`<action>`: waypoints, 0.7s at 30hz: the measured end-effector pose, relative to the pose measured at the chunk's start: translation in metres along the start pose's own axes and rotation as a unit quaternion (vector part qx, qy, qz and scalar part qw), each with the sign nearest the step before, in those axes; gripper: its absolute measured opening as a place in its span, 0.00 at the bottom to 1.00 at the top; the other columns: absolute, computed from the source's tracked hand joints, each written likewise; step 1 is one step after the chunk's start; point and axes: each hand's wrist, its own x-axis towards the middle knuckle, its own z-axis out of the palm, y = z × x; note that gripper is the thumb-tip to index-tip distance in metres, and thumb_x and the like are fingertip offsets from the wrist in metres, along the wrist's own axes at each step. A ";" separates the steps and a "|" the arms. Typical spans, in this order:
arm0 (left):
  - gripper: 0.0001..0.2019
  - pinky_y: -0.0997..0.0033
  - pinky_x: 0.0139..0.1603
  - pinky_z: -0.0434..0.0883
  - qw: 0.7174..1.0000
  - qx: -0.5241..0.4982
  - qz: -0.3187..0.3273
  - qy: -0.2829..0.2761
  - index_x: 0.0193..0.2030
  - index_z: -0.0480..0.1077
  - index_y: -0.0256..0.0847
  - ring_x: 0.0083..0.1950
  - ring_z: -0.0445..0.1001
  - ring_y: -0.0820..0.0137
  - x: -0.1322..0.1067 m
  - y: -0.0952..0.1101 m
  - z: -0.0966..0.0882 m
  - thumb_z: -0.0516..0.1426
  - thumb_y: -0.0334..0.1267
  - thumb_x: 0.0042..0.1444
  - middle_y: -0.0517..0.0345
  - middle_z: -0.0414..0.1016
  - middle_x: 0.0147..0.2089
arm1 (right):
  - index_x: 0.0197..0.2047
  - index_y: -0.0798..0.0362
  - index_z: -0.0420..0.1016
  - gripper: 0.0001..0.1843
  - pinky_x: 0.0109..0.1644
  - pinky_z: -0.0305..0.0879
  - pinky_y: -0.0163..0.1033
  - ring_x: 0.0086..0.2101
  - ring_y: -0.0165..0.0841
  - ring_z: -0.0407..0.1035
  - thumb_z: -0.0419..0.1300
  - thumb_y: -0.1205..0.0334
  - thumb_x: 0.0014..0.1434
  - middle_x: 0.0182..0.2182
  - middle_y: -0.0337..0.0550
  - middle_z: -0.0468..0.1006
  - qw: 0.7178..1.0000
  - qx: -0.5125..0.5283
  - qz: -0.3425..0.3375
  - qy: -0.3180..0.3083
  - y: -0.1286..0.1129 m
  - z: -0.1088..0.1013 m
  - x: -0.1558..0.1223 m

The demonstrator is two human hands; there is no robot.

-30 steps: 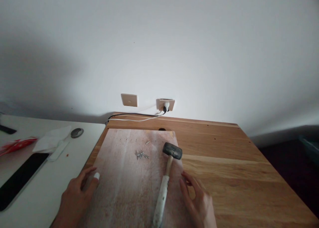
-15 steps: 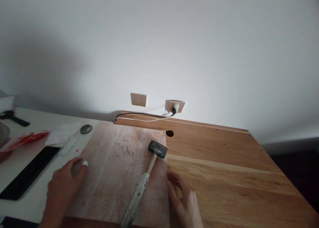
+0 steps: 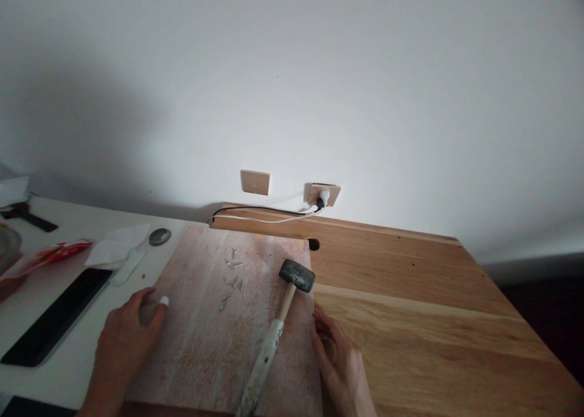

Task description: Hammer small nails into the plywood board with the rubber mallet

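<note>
A worn, pinkish-brown wooden board (image 3: 196, 338) lies between my hands, overlapping the wooden tabletop. My left hand (image 3: 128, 332) grips its left edge, with the thumb, white at its tip, on the board side and the fingers curled. On the right edge, my right hand (image 3: 340, 359) has its fingers bent against the board's side. A mallet with a black head (image 3: 296, 275) rests on the board, its paint-chipped handle (image 3: 264, 356) running down towards me. Several small silvery nails or screws (image 3: 232, 281) are scattered left of the mallet head.
On the white surface at left lie a black phone (image 3: 57, 317), white paper (image 3: 116, 247), a red-and-clear packet (image 3: 59, 253), a round grey disc (image 3: 159, 237) and a black-handled tool (image 3: 41, 221). Cables (image 3: 269, 210) run along the wall to a socket (image 3: 323, 194).
The board has shifted slightly right with both hands and the mallet. The small metal pieces have slid apart into a looser, longer scatter.
</note>
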 end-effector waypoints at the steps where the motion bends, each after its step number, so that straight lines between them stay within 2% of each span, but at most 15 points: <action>1: 0.23 0.45 0.51 0.76 1.000 -0.007 0.010 0.002 0.54 0.73 0.43 0.52 0.79 0.41 -0.003 0.003 0.001 0.51 0.54 0.61 0.46 0.81 0.45 | 0.59 0.50 0.80 0.22 0.54 0.80 0.44 0.50 0.44 0.82 0.56 0.47 0.71 0.53 0.52 0.85 1.000 -0.005 0.007 0.011 0.001 -0.004 0.000; 7: 0.26 0.50 0.52 0.76 0.999 -0.012 0.042 -0.023 0.57 0.73 0.39 0.48 0.82 0.49 -0.025 0.028 0.020 0.48 0.53 0.63 0.45 0.82 0.46 | 0.55 0.49 0.81 0.22 0.49 0.82 0.44 0.45 0.44 0.84 0.58 0.44 0.68 0.47 0.48 0.88 0.992 -0.087 0.051 0.073 0.025 -0.048 -0.002; 14: 0.20 0.56 0.53 0.77 0.986 -0.064 0.143 -0.064 0.53 0.76 0.43 0.49 0.83 0.55 -0.056 0.066 0.053 0.51 0.48 0.62 0.49 0.84 0.50 | 0.48 0.48 0.82 0.23 0.42 0.83 0.44 0.39 0.45 0.86 0.59 0.39 0.62 0.40 0.47 0.90 0.973 -0.144 0.109 0.143 0.075 -0.116 -0.021; 18: 0.17 0.62 0.45 0.79 0.974 -0.114 0.162 -0.110 0.50 0.77 0.47 0.39 0.84 0.61 -0.064 0.078 0.066 0.51 0.46 0.62 0.54 0.85 0.45 | 0.48 0.45 0.82 0.25 0.41 0.83 0.44 0.39 0.45 0.86 0.58 0.36 0.62 0.39 0.44 0.89 0.951 -0.164 0.145 0.220 0.092 -0.132 -0.041; 21: 0.17 0.64 0.40 0.78 0.974 -0.110 0.157 -0.125 0.50 0.77 0.47 0.35 0.82 0.63 -0.059 0.080 0.069 0.52 0.46 0.61 0.56 0.85 0.41 | 0.48 0.45 0.82 0.25 0.39 0.82 0.42 0.39 0.45 0.85 0.57 0.35 0.64 0.39 0.44 0.89 0.948 -0.164 0.151 0.227 0.097 -0.132 -0.052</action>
